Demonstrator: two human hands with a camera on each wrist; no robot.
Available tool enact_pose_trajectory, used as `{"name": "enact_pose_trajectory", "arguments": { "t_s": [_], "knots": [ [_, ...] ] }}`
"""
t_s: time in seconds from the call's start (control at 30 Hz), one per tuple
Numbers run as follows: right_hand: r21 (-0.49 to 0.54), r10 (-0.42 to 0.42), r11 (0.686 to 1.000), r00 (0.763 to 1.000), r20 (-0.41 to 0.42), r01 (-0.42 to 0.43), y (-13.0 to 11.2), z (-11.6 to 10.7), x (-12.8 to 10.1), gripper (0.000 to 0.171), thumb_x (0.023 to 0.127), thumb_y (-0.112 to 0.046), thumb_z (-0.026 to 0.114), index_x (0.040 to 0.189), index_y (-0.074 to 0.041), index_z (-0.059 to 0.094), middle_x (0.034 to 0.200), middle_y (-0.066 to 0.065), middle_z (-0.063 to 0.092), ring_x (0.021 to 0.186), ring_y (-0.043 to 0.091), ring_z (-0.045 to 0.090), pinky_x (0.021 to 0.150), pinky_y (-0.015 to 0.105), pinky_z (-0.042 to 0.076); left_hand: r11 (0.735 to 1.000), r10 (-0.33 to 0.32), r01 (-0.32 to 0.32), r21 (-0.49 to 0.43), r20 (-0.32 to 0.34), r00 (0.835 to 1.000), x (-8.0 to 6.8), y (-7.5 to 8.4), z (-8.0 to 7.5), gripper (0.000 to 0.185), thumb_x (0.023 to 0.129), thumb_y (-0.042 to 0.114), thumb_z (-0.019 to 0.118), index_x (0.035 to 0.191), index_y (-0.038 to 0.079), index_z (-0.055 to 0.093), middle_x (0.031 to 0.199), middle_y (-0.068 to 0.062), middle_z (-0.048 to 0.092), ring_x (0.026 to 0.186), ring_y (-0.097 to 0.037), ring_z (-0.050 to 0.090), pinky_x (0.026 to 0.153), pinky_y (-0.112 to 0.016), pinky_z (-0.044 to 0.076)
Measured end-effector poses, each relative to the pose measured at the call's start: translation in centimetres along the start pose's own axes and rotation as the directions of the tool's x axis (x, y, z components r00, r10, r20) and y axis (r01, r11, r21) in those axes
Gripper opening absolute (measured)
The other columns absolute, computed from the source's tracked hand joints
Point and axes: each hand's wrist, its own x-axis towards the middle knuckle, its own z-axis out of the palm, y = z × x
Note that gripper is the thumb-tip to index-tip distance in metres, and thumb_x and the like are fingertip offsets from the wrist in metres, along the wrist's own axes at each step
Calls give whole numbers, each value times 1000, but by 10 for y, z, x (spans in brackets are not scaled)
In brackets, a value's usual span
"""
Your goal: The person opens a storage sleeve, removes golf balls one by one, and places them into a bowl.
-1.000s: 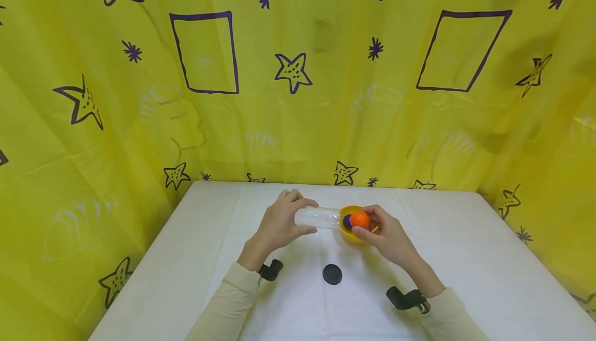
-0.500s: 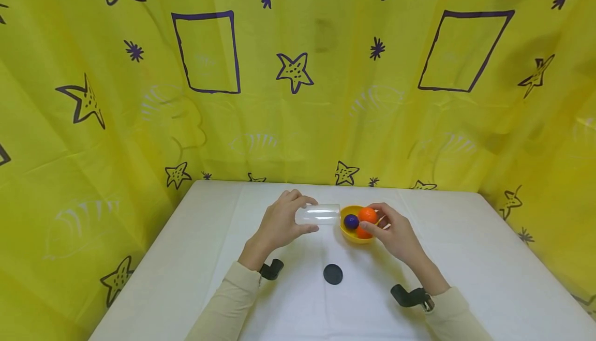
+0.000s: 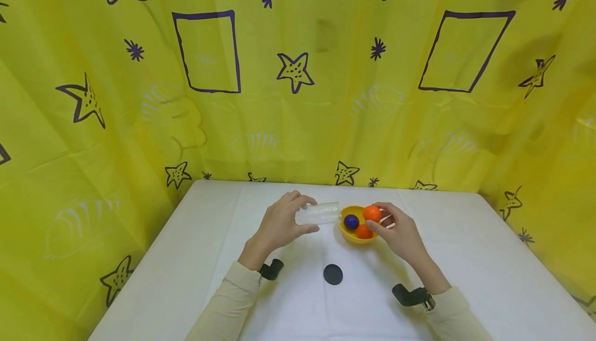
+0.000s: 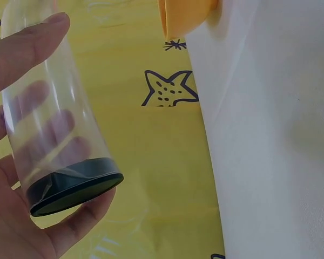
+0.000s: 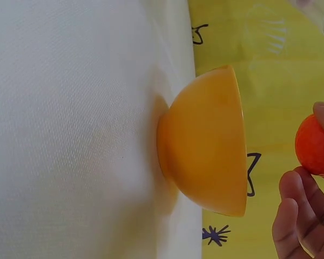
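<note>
My left hand (image 3: pixel 279 224) grips a clear plastic tube (image 3: pixel 318 213) lying sideways, its open mouth toward the yellow bowl (image 3: pixel 356 237). In the left wrist view the clear tube (image 4: pixel 48 124) has a dark cap on its near end and my fingers (image 4: pixel 21 48) curl round it. My right hand (image 3: pixel 396 230) pinches an orange ball (image 3: pixel 372 213) just above the bowl's right rim. The right wrist view shows the orange ball (image 5: pixel 315 144) at my fingertips, beside the yellow bowl (image 5: pixel 208 141). Inside the bowl lie a purple ball (image 3: pixel 351 221) and a second orange ball (image 3: pixel 363 232).
A black round lid (image 3: pixel 332 274) lies on the white table (image 3: pixel 465 258) in front of the bowl, between my forearms. A yellow curtain with purple stars and squares (image 3: pixel 298 72) closes in the table at the back and both sides.
My right hand has lifted the orange ball up and to the right, off the middle of the bowl, uncovering the purple and second orange balls. The left hand holds the tube nearly still.
</note>
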Motion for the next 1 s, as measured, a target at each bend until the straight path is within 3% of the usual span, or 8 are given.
{"name": "enact_pose_trajectory", "arguments": {
  "t_s": [0.6, 0.83, 1.0],
  "knots": [
    [-70, 4, 998, 1000, -25, -6, 21, 2, 3, 53, 92, -32, 78, 137, -9, 61, 115, 18, 63, 89, 23, 58, 68, 22, 49, 1000, -3, 3, -21, 11, 1000, 0, 1, 2, 51, 80, 41, 87, 123, 20, 68, 110, 4, 68, 98, -16, 65, 78, -30, 53],
    [-88, 32, 995, 997, -64, -38, 27, 2, 3, 26, 98, -21, 69, 121, -7, 68, 101, 13, 61, 87, 24, 55, 66, 23, 46, 1000, -16, 17, -23, 17, 1000, 1, 2, 3, 51, 80, 40, 88, 123, 21, 67, 110, 4, 68, 98, -14, 65, 78, -30, 53],
    [-80, 52, 995, 998, -33, -54, 28, 3, 4, 25, 99, -20, 68, 121, -7, 67, 101, 13, 61, 87, 24, 54, 65, 23, 47, 1000, -17, 18, -12, 21, 1000, 1, 2, 3, 51, 81, 41, 87, 123, 20, 67, 110, 4, 68, 98, -14, 64, 79, -29, 54]
  ]
}}
